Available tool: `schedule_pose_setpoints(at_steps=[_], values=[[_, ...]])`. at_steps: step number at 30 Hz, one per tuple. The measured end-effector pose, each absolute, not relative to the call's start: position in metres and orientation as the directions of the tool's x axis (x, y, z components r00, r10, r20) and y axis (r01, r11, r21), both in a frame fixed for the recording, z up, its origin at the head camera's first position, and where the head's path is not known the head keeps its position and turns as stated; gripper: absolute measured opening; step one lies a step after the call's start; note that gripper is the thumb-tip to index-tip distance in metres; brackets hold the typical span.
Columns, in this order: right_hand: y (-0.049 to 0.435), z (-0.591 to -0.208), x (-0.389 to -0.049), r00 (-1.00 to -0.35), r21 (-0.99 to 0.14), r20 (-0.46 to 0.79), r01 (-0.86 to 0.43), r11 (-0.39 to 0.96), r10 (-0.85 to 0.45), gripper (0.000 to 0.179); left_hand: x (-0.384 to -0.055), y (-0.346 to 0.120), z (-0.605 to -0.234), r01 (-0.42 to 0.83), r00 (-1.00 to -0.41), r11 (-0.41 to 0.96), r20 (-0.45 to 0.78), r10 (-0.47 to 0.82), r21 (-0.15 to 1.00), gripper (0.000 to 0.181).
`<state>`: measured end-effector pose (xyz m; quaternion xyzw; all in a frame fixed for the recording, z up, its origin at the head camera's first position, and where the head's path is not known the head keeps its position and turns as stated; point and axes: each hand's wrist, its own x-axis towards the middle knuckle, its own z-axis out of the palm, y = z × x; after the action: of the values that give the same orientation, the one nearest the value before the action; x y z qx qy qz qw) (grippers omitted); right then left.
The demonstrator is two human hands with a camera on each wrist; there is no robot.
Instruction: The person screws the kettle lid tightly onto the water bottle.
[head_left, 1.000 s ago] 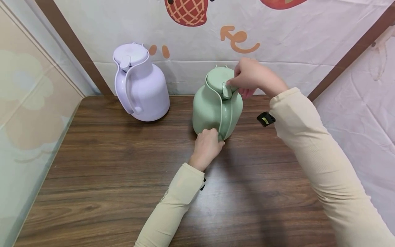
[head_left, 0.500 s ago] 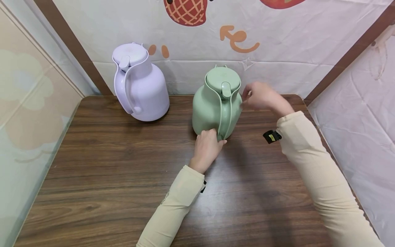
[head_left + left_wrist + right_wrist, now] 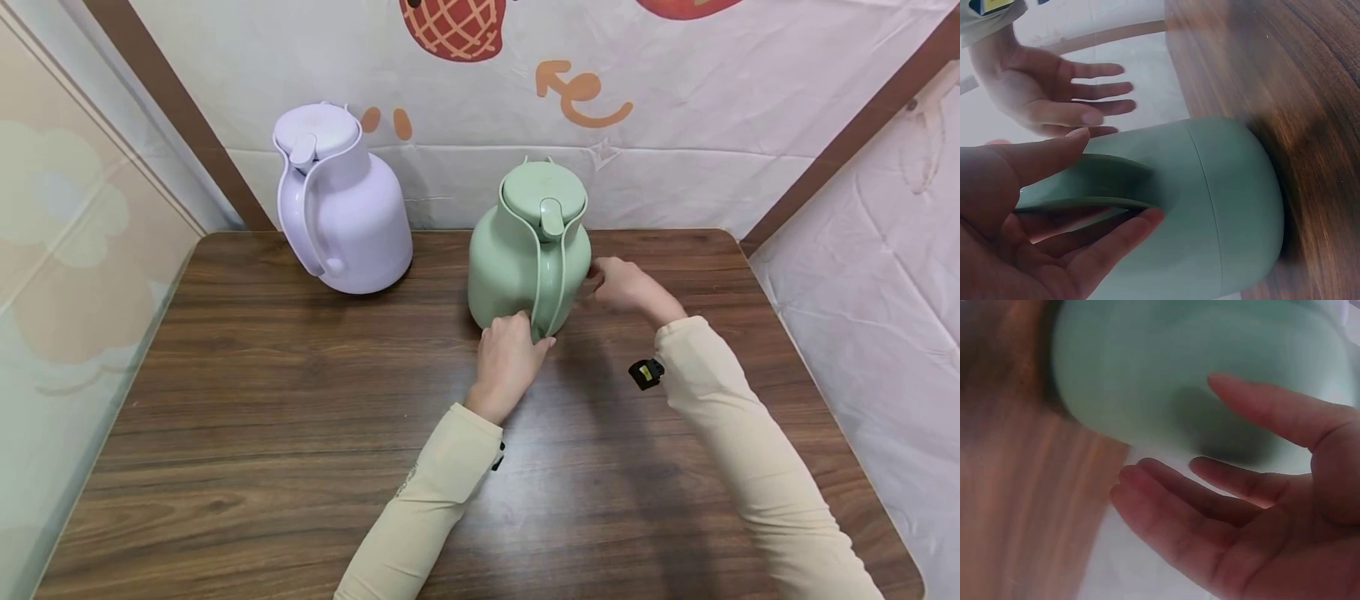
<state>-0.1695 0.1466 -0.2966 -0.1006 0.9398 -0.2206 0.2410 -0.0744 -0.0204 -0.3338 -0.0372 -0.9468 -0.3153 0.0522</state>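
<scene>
A green thermos jug [image 3: 501, 262] stands upright on the wooden table, its lid [image 3: 543, 190] in place and its handle facing me. My left hand [image 3: 508, 367] grips the lower part of the handle; in the left wrist view the thumb lies on one side of the handle [image 3: 1100, 178] and the fingers on the other. Beside the jug's right wall is my right hand [image 3: 628, 287], fingers extended and holding nothing. The right wrist view shows its thumb and fingers spread close to the green wall [image 3: 1147, 375], a shadow falling on it.
A lilac thermos jug [image 3: 360, 217] of the same shape stands at the table's back left. Behind the wooden table [image 3: 285, 433] hangs a white printed cloth [image 3: 675, 108], and another pale cloth [image 3: 862, 250] borders the right side.
My right hand has left the lid's thumb lever and come down along the jug's right side, its fingers now opened. The left hand and both jugs have stayed in place.
</scene>
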Motion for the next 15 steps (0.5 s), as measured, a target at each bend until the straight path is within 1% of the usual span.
schedule_pose_setpoints(at_steps=[7, 12, 15], values=[[0.144, -0.323, -0.164, -0.873, -0.509, -0.393, -0.057, 0.859, -0.291, 0.046, -0.075, -0.019, -0.335, 0.113, -0.989, 0.798, 0.143, 0.034, 0.591, 0.025], [0.143, -0.334, -0.161, -0.888, -0.516, -0.374, -0.041, 0.856, -0.268, 0.045, -0.075, -0.018, -0.336, 0.092, -0.992, 0.798, 0.127, 0.02, 0.595, 0.03], [0.142, -0.338, -0.16, -0.896, -0.524, -0.359, -0.039, 0.851, -0.263, 0.042, -0.075, -0.018, -0.338, 0.093, -0.989, 0.802, 0.147, 0.007, 0.59, 0.029]])
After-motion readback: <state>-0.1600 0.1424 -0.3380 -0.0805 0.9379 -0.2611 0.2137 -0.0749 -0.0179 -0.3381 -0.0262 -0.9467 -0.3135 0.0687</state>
